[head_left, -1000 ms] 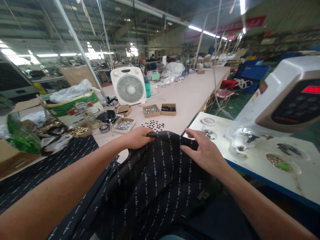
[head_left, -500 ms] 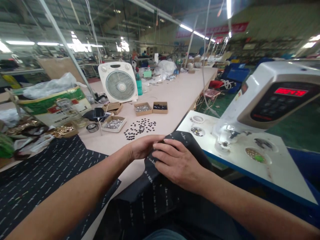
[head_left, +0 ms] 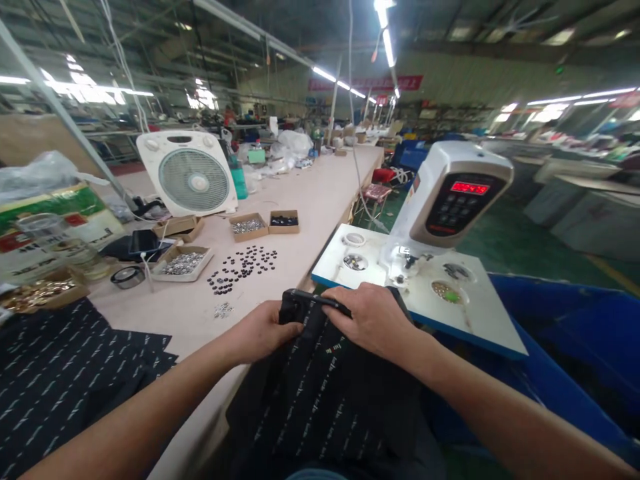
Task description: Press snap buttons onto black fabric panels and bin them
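A black fabric piece with rows of white lettering [head_left: 320, 380] hangs over my lap, its folded top edge held up in front of me. My left hand [head_left: 265, 328] pinches that edge at its left end, thumb on the near side. Farther right, my right hand [head_left: 373, 317] grips the same edge with its fingers closed over the cloth. Just beyond the right hand stands a white pressing machine [head_left: 450, 193] with a red lit display. Scattered black snap buttons [head_left: 245, 267] and a small heap of silver bits [head_left: 223, 311] lie on the table past my left hand.
On the pink table [head_left: 310, 200] stand a white box fan [head_left: 190, 175], a tray of silver parts [head_left: 183, 263], and cardboard boxes of silver [head_left: 249, 227] and black pieces [head_left: 284, 222]. More patterned fabric [head_left: 55, 373] covers the left side. The machine's white platform [head_left: 480, 320] juts out at right.
My view has turned to the right, bringing the whole machine in. The hands have moved apart along the fabric, which is now spread with its folded edge raised between them.
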The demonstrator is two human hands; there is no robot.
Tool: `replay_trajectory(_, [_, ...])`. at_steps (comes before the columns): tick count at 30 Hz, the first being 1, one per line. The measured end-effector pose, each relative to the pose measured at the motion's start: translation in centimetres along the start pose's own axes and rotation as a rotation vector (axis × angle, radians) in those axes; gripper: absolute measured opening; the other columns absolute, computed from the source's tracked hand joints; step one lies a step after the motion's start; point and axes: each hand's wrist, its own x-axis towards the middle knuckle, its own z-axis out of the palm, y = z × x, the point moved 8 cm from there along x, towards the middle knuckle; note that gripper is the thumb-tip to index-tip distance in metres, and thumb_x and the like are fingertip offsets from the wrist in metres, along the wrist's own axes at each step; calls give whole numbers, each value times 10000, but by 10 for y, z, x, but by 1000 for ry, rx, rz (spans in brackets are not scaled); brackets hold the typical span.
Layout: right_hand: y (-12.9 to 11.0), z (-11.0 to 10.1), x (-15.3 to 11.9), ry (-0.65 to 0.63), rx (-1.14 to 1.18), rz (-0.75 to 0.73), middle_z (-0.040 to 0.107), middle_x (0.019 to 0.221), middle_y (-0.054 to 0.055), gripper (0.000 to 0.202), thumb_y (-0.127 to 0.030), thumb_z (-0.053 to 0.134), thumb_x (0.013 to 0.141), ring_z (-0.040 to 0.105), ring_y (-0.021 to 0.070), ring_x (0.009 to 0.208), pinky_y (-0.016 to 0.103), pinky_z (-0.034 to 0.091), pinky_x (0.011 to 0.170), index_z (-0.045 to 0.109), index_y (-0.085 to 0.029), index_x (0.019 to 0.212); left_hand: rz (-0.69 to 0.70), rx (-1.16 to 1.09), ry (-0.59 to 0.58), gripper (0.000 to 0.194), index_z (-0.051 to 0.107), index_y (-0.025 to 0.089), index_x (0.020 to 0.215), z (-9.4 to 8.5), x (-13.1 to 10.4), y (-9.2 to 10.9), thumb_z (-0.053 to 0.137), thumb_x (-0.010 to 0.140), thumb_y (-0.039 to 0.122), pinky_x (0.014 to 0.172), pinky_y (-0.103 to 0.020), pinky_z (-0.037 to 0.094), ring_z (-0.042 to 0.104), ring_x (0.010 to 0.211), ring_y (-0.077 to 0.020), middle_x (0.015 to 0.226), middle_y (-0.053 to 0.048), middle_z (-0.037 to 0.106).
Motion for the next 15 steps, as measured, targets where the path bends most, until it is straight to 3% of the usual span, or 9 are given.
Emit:
replay_trajectory(4, [17, -5, -14, -55, 353, 73, 709, 957, 36, 146, -272, 564, 962, 630, 190, 892, 293, 417, 787, 692, -203, 945, 77, 67, 152, 256, 713, 155, 896, 9, 21, 5, 538, 827, 329, 881, -366, 490, 643, 964, -266, 997, -44, 741])
replay_trajectory(8, [34, -2, -34, -127, 623, 233, 710, 987, 19, 221, -357, 645, 908, 633, 197, 888, 298, 447, 781, 668, -205, 1066, 60, 37, 136, 284, 720, 171, 902, 24, 30, 15, 519, 865, 368, 860, -350, 496, 651, 960, -252, 996, -31, 749])
replay_trajectory(11, [31, 9, -49, -259, 708, 224, 714, 978, 7, 350, -440, 756, 801, 633, 209, 867, 286, 449, 737, 680, -199, 1044, 58, 3, 33, 309, 724, 180, 970, 37, 35, 21, 548, 886, 420, 850, -344, 501, 660, 931, -231, 1004, -34, 752])
replay_trajectory(15, [33, 21, -64, -331, 681, 250, 666, 759, -25, 241, -403, 665, 877, 589, 162, 704, 246, 374, 611, 656, -179, 789, 49, 10, -286, 424, 705, 174, 1065, 64, 32, 18, 735, 768, 476, 862, -362, 514, 664, 949, -250, 1027, -52, 747])
